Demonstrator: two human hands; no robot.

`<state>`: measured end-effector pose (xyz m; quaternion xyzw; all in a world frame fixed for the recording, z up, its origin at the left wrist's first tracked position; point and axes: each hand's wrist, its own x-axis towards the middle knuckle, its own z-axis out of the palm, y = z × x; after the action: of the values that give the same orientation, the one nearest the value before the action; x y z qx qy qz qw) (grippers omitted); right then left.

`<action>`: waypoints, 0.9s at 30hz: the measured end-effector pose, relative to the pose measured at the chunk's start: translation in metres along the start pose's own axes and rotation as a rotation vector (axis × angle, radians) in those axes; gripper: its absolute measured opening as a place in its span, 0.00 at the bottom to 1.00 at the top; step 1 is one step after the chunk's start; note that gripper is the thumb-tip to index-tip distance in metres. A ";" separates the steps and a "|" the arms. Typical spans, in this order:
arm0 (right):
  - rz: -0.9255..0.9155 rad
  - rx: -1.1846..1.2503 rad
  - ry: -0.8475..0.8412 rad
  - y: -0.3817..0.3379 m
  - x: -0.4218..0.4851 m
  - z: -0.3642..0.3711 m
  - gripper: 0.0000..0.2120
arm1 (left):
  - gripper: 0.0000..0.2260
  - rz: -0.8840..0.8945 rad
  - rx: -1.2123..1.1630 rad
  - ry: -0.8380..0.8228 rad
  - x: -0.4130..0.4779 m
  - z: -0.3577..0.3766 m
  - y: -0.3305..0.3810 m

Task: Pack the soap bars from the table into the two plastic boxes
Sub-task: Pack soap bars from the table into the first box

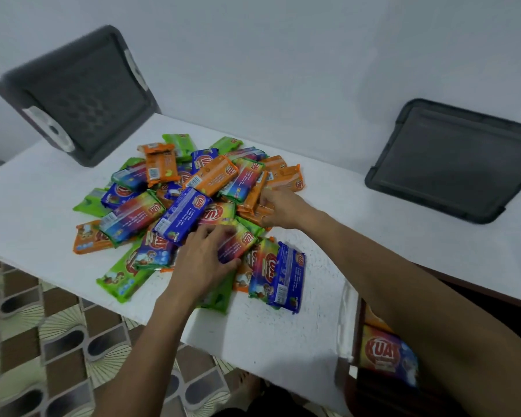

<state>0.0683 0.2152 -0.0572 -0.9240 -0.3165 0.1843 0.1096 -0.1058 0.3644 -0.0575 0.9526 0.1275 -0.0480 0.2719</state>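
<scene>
On the worktop (42, 182), the left hand (205, 260) grips a rainbow bar (241, 240) at the pile's (190, 206) near edge; the right hand (280, 209) pinches orange bars (253, 203) at its right.

Plain white wall (283, 55) fills the top. Dark grey plastic lid w/ white clips (82, 94) stands tilted vs the wall, far left. 2nd dark grey plastic lid (451, 161), far right, also tilts back on the wall; the two are well apart. Bottom left: floor of brown & cream patterned tiles w/ dark ovals (42, 341). Bare toes (248, 383) show on it, blurred.
</scene>
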 end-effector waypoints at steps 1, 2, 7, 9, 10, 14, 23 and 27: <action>-0.016 -0.014 0.005 0.001 0.001 0.002 0.19 | 0.29 0.000 -0.006 -0.006 0.001 0.000 -0.001; -0.029 -0.031 0.015 0.002 0.001 0.002 0.20 | 0.30 0.002 -0.005 -0.015 0.001 -0.001 -0.003; -0.057 -0.093 0.010 0.005 -0.001 0.001 0.22 | 0.32 0.049 0.065 -0.068 0.005 -0.005 -0.007; -0.073 -0.086 0.006 0.007 -0.003 -0.007 0.22 | 0.32 0.063 0.073 -0.057 0.005 -0.006 -0.007; -0.084 -0.071 0.012 0.008 -0.006 -0.013 0.21 | 0.31 0.070 0.083 -0.047 0.005 -0.006 -0.007; -0.116 -0.034 0.050 0.015 -0.021 -0.037 0.16 | 0.30 0.067 0.102 -0.022 0.005 -0.006 -0.002; 0.083 0.422 0.286 0.048 -0.073 -0.069 0.13 | 0.29 0.072 -0.094 0.121 0.002 -0.010 0.018; 0.105 0.663 0.349 0.056 -0.103 -0.075 0.17 | 0.26 0.114 -0.416 0.195 0.000 -0.010 0.033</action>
<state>0.0545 0.1004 0.0210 -0.8709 -0.1682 0.1217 0.4454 -0.0964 0.3429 -0.0321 0.8820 0.1064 0.0871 0.4508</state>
